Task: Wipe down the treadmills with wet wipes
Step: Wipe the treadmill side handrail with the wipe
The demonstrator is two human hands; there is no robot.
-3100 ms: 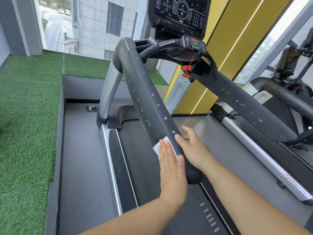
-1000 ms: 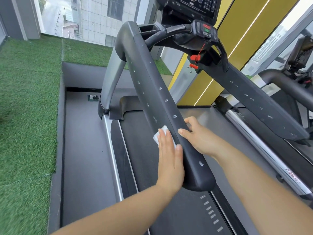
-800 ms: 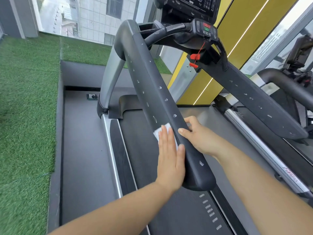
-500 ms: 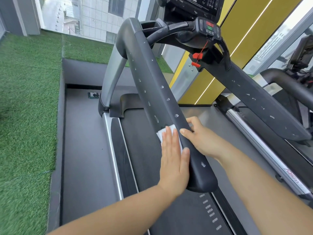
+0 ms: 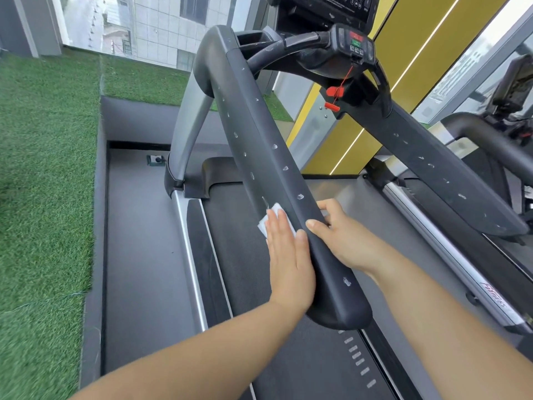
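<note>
One view, head camera: it took in a treadmill from the artificial grass (image 5: 43, 168) at the left edge to a second machine (image 5: 490, 134) at the right edge.
Wet wipe (image 5: 269, 219): a small white piece at the centre of the frame, flat against the outer face of the near handrail (image 5: 259, 134) and mostly hidden under fingertips.
Left hand (image 5: 288, 255): the fingers were straight and together, the palm flat, pressing the wipe to the rail. It gripped nothing.
Right hand (image 5: 343, 235): the thumb lay on top of the same rail and the fingers curled round its inner side, gripping it just beside the left hand.
Near handrail, marks: pale spots dotted it from the hands up to the bend at upper centre. One more spot sat below the hands, near the rail's lower end.
Far handrail (image 5: 432, 168): right of centre, it was spotted likewise, with no hand on it.
Console (image 5: 354, 44): at the top of the frame, above a red safety clip (image 5: 333, 96), with no wipe near it.
Belt (image 5: 239, 249): dark, below the hands, well apart from the wipe.
Done, as judged: at most a short stretch of the near rail. Whether that stretch was clean could not be told.
Left, as judged: most of the near rail, all of the far rail, the console and grips, and the second machine.
</note>
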